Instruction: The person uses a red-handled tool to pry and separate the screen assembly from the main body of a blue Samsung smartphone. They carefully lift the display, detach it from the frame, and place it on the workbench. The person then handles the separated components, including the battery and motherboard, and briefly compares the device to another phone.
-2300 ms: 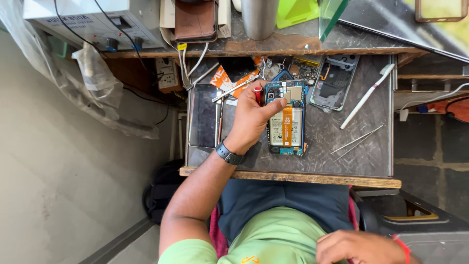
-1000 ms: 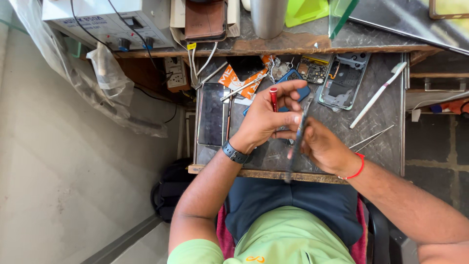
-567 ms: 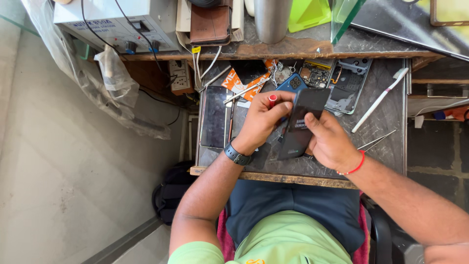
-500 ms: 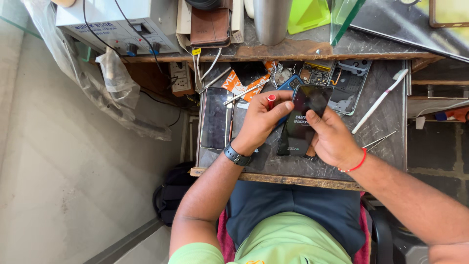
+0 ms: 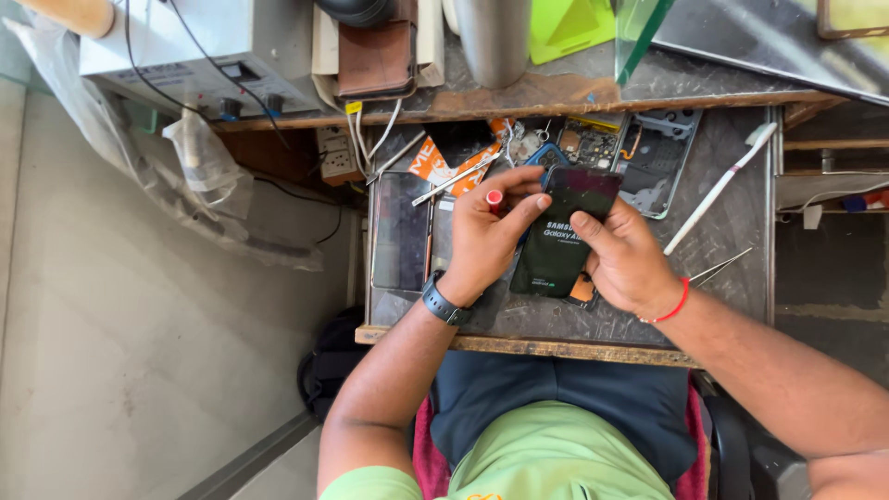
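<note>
Since 0.5 s ago, both hands have swung the black phone screen flatter, its face now up toward my camera. I see the grey workbench (image 5: 741,268) filling the view, with the screen (image 5: 563,236) near its centre. Left hand (image 5: 489,231), at 9 o'clock of the screen, is curled, thumb and fingertips pinching the screen's upper left edge. Right hand (image 5: 630,259), at 3 o'clock, grips the right edge, thumb pressed on the glass. At 1 o'clock lies 1 opened phone frame (image 5: 653,162); at 2 o'clock, 1 white stick tool (image 5: 718,190).
</note>
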